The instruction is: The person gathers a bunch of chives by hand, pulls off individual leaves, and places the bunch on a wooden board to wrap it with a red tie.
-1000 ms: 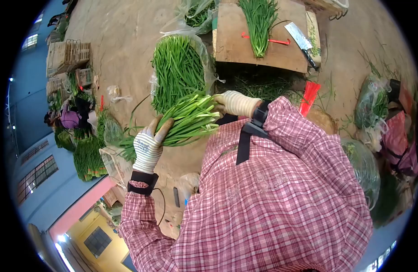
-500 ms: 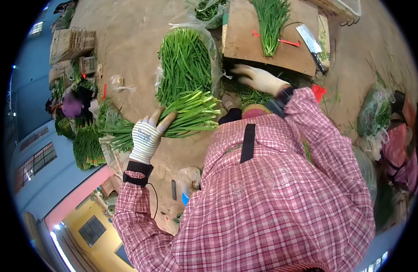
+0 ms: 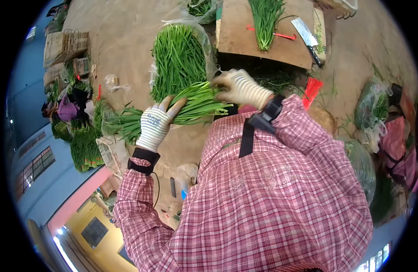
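A bunch of garlic chives [image 3: 195,105] lies sideways in front of my body, pale cut ends to the right. My left hand [image 3: 157,124], in a striped knit glove, is closed around its leafy middle. At the upper edge of the stem ends, my right hand [image 3: 240,88], gloved too, has its fingers curled in against the stems; its fingertips are partly hidden. Just beyond the bunch stands a clear plastic bag [image 3: 210,50] packed with more chives [image 3: 179,61].
A board [image 3: 240,41] at the top carries a chive bundle [image 3: 265,22], red ties [image 3: 286,36] and a cleaver [image 3: 304,31]. Red strips [image 3: 312,90] lie below it. Bagged greens [image 3: 372,106] stand at right. Another person [image 3: 68,109] is among greens at far left.
My right hand has come left from below the board to the stem ends, its fingers now curled. My left hand, still holding the bunch, has shifted slightly right and up.
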`<state>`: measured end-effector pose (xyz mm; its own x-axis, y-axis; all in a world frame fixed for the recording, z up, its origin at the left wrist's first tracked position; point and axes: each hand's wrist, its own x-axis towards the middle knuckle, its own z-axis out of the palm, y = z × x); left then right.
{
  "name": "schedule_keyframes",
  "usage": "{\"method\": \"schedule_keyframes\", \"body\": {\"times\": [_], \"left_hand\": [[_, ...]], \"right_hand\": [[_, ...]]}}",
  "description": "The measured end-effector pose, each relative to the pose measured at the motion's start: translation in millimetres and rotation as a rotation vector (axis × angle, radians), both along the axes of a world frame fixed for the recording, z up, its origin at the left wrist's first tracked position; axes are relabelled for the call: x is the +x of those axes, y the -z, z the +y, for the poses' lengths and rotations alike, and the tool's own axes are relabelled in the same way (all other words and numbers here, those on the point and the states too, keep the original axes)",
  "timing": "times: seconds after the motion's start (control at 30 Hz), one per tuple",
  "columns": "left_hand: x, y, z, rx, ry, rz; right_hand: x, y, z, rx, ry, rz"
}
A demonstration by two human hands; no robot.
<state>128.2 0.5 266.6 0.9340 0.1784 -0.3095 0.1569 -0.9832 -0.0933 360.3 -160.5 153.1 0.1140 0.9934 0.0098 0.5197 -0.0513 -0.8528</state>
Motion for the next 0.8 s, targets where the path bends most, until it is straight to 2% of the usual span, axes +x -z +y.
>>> {"method": "schedule_keyframes", "body": {"times": [0.07,0.1,0.13,0.2,0.27,0.3,0.33,0.4,0.47,0.5,0.53,0.67,0.7,0.77,0.8], "left_hand": [[9,3,-2,0.007,0.036,-0.062],[7,5,0,-0.014,0.008,-0.045],[5,6,2,-0.014,0.008,-0.045],[-1,10,1,-0.045,-0.130,-0.036],[2,17,2,-0.057,-0.177,-0.015],[4,21,1,-0.052,-0.191,-0.029],[5,24,-2,-0.052,-0.203,-0.037],[16,26,-9,-0.054,-0.184,-0.055],[27,25,-18,-0.049,-0.177,-0.038],[30,25,-19,-0.049,-0.154,-0.011],[30,27,-19,-0.050,-0.153,-0.013],[25,26,-18,-0.088,-0.149,0.041],[22,27,-17,-0.108,-0.177,0.064],[13,30,-15,-0.188,-0.266,0.018],[7,31,-11,-0.180,-0.272,0.009]], "right_hand": [[-10,20,4,-0.022,0.038,0.057],[-9,21,-1,-0.184,0.216,0.315],[-1,34,-10,-0.134,0.342,0.245],[29,59,-31,-0.339,0.398,-0.132],[34,58,-49,-0.495,0.419,-0.395],[25,50,-50,-0.394,0.430,-0.312],[19,30,-45,-0.351,0.333,-0.196],[-2,0,-29,-0.427,0.169,-0.186],[-22,16,-18,-0.437,0.264,-0.068],[-24,30,-15,-0.445,0.338,0.078],[-23,37,-17,-0.445,0.339,0.076],[-5,57,-43,-0.423,0.465,0.464],[-1,84,-54,-0.436,0.503,0.301],[21,97,-80,-0.626,0.619,0.105],[34,119,-97,-0.764,0.606,-0.105]]}}
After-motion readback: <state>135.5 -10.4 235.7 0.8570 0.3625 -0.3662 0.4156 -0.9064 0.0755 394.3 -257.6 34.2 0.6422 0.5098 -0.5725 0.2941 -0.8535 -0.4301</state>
